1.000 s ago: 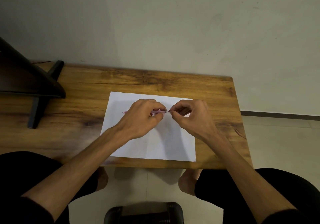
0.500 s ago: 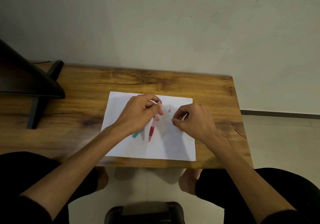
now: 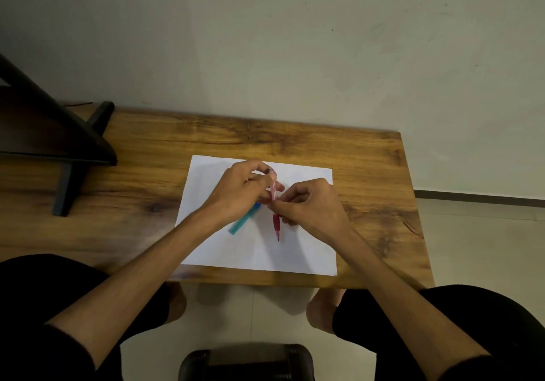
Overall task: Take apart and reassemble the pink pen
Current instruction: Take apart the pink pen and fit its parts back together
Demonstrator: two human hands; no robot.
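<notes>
Pink pen [image 3: 275, 203], centre of frame over the white paper [image 3: 306, 251] on the counter [image 3: 147, 174]: left hand [image 3: 239, 194] pinches its upper end, right hand [image 3: 309, 206] pinches mid-barrel; disassembly step judged underway, next needing a steady pull apart.

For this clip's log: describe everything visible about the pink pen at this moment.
The pink pen is a slim, translucent pink plastic stick, paler in its upper half and deeper pink-red lower down, ending in a small dark tip that points toward the person. It is held nearly vertical in the image over the white paper. The left hand pinches its upper end and the right hand grips its middle. Whether the tip touches the paper cannot be told.
</notes>
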